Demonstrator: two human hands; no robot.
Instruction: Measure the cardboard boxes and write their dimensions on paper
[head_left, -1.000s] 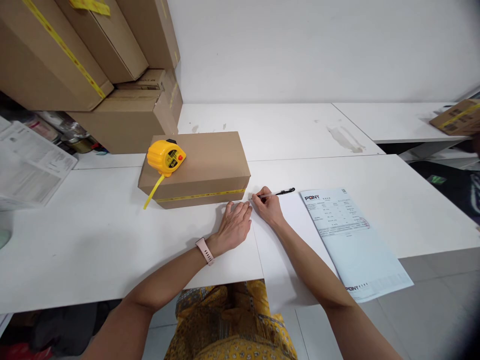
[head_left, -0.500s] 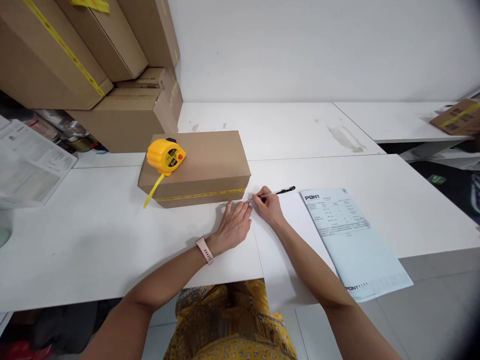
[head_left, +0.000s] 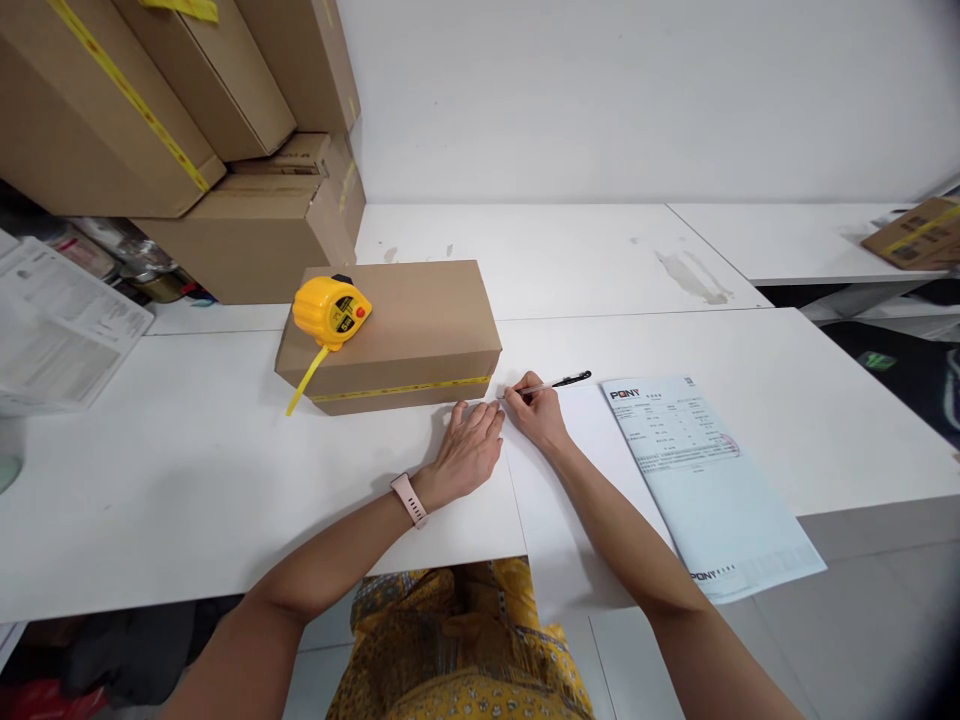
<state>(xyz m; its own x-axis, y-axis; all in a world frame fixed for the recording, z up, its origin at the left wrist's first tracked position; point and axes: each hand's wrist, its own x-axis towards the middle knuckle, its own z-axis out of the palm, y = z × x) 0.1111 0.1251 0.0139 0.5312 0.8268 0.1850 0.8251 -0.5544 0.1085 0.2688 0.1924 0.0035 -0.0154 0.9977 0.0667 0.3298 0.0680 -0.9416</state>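
Note:
My right hand [head_left: 536,412] is closed round a pen [head_left: 570,380] with a black cap end, its tip low at the upper left corner of a white sheet [head_left: 592,480]. My left hand [head_left: 469,450] lies flat, fingers stretched out, at that sheet's left edge. Just beyond my left fingertips is a brown cardboard box [head_left: 420,320] banded with yellow tape. A yellow tape measure [head_left: 330,310] rests on top of the box, a short length of blade hanging over the front. Touching the sheet's right side is a printed PONY form [head_left: 705,490].
Stacked cardboard boxes [head_left: 247,230] fill the back left. Plastic-wrapped papers [head_left: 60,320] lie at the left edge. Another taped box [head_left: 915,235] sits on the far right surface. A white wall stands behind the white table [head_left: 187,460].

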